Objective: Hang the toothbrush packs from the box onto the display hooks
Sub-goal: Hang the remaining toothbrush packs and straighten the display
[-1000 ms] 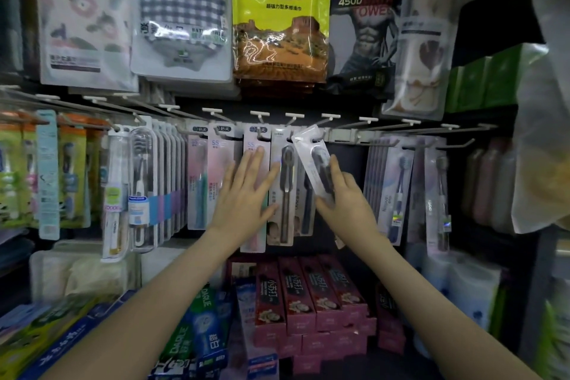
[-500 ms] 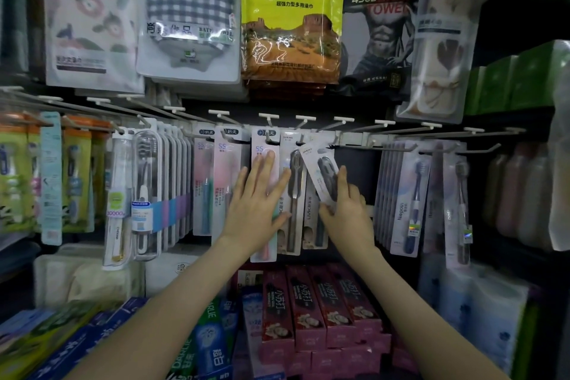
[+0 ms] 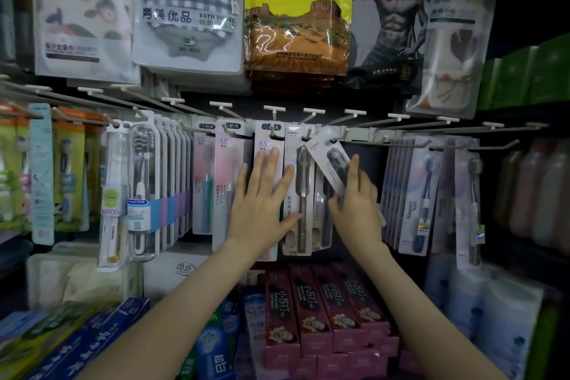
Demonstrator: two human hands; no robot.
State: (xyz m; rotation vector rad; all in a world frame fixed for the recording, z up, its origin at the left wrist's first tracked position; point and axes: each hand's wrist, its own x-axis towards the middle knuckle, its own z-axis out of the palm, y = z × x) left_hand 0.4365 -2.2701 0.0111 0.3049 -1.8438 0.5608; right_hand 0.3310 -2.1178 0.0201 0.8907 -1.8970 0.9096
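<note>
My right hand [image 3: 354, 203] grips a tilted toothbrush pack [image 3: 331, 160], white card with a dark brush, its top end up at the display hook [image 3: 339, 136]. My left hand [image 3: 262, 203] lies flat with straight fingers against the hanging packs, covering the pink "SS" pack [image 3: 266, 145] and touching the "SPRING" pack [image 3: 300, 188]. Further pink packs [image 3: 228, 170] hang to the left. No box is in view.
A row of wire hooks [image 3: 398, 125] runs across the rack. More toothbrush packs hang at left [image 3: 145, 182] and right [image 3: 415, 194]. Bath towel bags [image 3: 296, 9] hang above. Toothpaste boxes [image 3: 317, 311] are stacked below my arms.
Both hands have stayed in place on the packs. The tilted pack in my right hand sits a little higher against the hook; the view has drifted slightly.
</note>
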